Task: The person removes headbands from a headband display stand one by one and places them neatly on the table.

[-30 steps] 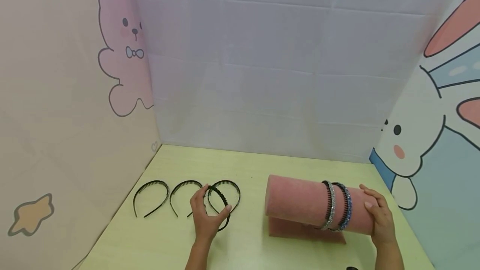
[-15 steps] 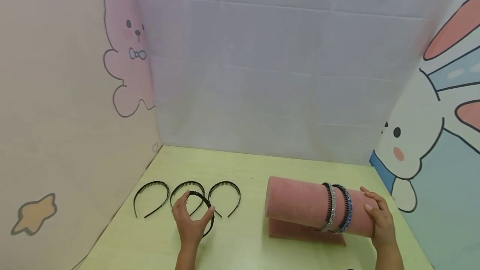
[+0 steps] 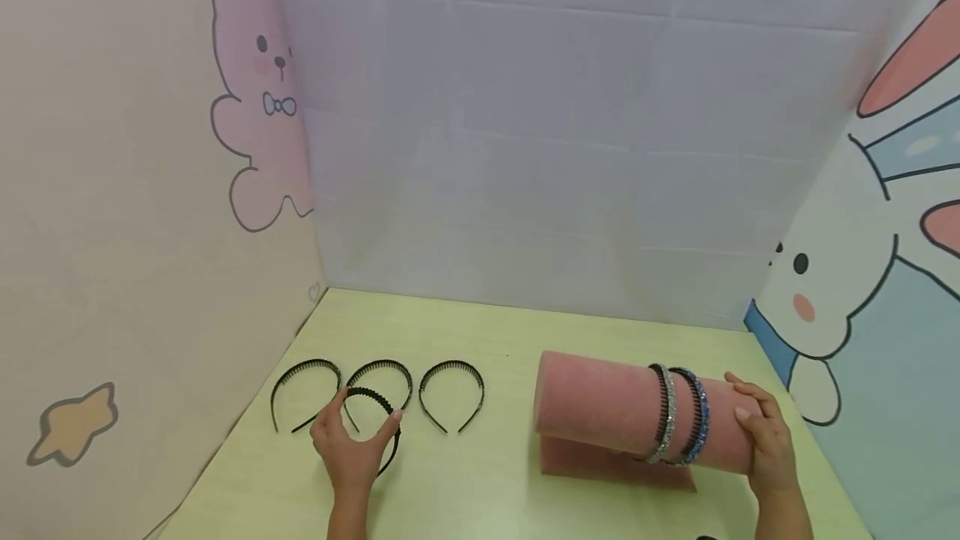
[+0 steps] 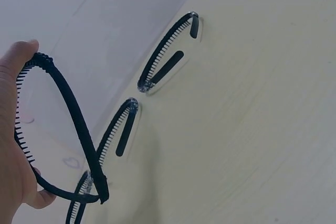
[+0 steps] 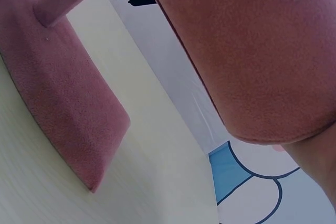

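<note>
Pinched between the thumb and fingers of my left hand (image 3: 348, 450) is a black toothed headband (image 4: 79, 121), raised above the table with its ends pointing down. Behind it lie three black toothed headbands: a left one (image 3: 306, 363), a middle one (image 3: 385, 362) partly covered by the held one, and a right one (image 3: 452, 363). My right hand (image 3: 772, 450) grips the right end of a pink velvet headband stand (image 3: 600, 400). Around its roll sit a silver glittery headband (image 3: 670, 415) and a blue glittery headband (image 3: 702, 419), side by side.
The stand's flat pink base (image 5: 68, 93) rests on the pale yellow table (image 3: 487, 498). A small dark object (image 3: 706, 537) shows at the bottom edge of the head view. A white back wall (image 3: 525, 148) and cartoon-printed side walls enclose the table.
My left hand has moved left with the held headband, from over the right headband to in front of the left and middle ones. My right hand stays on the stand.
</note>
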`<state>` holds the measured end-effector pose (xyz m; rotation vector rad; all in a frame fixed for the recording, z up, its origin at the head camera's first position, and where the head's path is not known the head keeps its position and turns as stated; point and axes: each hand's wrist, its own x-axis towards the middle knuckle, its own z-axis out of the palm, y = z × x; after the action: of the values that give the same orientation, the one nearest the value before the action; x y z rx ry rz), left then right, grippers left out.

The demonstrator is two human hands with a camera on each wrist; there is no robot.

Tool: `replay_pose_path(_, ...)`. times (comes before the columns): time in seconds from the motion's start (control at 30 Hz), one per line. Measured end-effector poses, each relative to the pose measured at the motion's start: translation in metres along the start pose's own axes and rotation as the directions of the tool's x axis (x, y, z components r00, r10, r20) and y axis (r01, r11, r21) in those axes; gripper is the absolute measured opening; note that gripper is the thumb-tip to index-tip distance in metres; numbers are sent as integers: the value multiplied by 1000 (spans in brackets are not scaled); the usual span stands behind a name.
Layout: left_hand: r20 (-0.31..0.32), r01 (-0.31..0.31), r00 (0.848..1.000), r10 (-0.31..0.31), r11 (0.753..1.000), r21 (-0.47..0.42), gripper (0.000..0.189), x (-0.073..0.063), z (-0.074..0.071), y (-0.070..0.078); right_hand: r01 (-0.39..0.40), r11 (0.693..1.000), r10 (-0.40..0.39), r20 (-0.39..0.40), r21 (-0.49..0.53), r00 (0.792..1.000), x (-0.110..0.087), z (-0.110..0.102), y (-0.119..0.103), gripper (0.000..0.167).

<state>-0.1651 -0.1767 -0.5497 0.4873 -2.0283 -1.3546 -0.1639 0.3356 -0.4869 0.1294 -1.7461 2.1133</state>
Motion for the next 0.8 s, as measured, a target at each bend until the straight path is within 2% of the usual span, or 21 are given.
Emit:
replay_pose_path(0.13, -24, 40, 999, -39, 998, 38, 89, 4, -6, -2, -12, 1000, 12, -3, -16, 1000, 1, 2, -2, 28)
replay_pose_path(0.47, -30, 110, 994, -106, 982, 154, 90, 13, -23, -10, -20, 1000, 19, -24, -14, 1000, 2, -1, 0, 28)
replay_pose_path(0.6, -38, 154, 988, -149, 958, 241, 93, 21, -34, -15, -23, 1000, 23, -33, -10, 999, 1, -2, 1, 29)
replay_pose_path(0.8, -51, 245, 969, -242, 911, 331, 95, 27, -51, -27, -17, 1000, 17, -25, -6, 1000, 2, -1, 2, 28)
